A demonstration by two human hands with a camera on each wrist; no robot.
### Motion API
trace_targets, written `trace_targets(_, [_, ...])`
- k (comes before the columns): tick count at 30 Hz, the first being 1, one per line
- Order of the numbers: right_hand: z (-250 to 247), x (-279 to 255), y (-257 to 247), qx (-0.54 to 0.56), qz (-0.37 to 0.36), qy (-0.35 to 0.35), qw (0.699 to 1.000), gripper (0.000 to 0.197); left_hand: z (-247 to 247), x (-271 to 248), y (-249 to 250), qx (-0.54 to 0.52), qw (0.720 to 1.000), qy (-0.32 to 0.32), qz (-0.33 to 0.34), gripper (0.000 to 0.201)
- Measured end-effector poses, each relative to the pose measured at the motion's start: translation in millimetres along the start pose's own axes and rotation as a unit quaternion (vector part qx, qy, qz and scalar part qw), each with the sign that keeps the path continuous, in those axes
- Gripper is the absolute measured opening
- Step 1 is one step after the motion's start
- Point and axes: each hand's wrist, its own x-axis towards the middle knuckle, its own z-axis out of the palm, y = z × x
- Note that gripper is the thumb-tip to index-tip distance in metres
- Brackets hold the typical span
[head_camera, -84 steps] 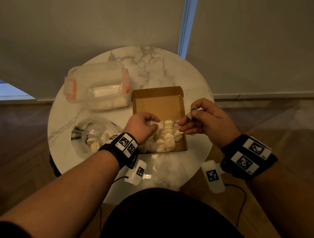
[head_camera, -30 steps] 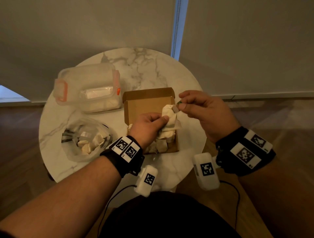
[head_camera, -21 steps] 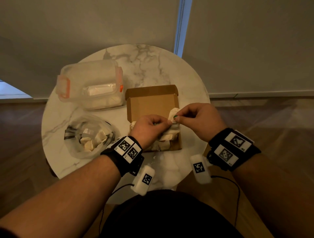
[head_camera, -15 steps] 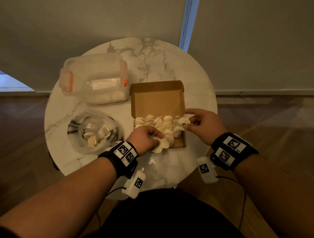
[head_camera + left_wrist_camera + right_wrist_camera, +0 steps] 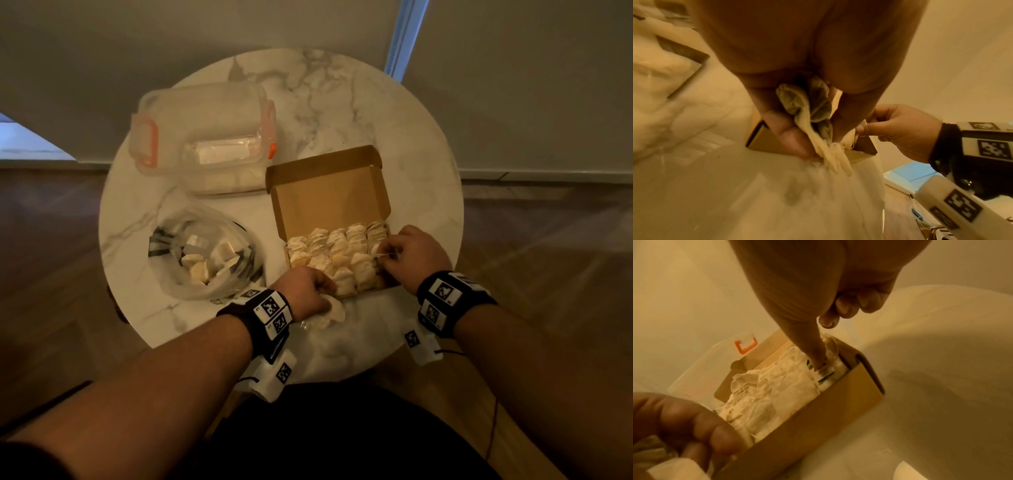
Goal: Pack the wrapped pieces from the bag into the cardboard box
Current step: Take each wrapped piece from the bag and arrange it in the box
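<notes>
Left hand grips two wrapped pieces beside cardboard box.

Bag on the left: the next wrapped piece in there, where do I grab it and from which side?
Pinch the topmost piece across its upper edges, from above through the open mouth of the bag; plastic walls ring the loose heap, so a side approach would probably snag. The left hand is nearer but grips a wrapped piece; the right hand pinches a tag in the cardboard box.
</notes>
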Motion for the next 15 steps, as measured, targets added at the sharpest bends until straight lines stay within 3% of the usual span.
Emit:
trace_targets(4, [-6, -7, 4, 0.025, -0.004, 0.018, 1.000, 0.022, 1, -1, -3, 0.000, 1.000, 0.015, 0.008, 0.036])
trace_targets(7, [-9, -22, 9, 0.027, -0.037, 0.021, 0.999, 0.014, 2, -1, -3, -0.004, 0.999, 0.030, 0.019, 0.037])
trace_targets(8, [-6, -28, 10, -0.004, -0.057, 0.000, 0.998, 0.010, 3, -2, -4, -0.004, 0.999, 0.035, 0.018, 0.037])
trace_targets(10, [3, -37, 11, -0.105, -0.098, -0.065, 0.987, 0.025, 3, -1, -5, -0.001, 0.999, 0.043, 0.017, 0.036])
trace_targets(12, [13, -39, 10, -0.185, -0.102, -0.115, 0.971, 0.042, 4, -1, -6, 0.002, 0.999, 0.049, 0.018, 0.036])
trace_targets(15, [18, -35, 3, -0.216, -0.088, -0.138, 0.963, 0.043, 5, 1, -7, 0.003, 0.998, 0.058, 0.016, 0.035])
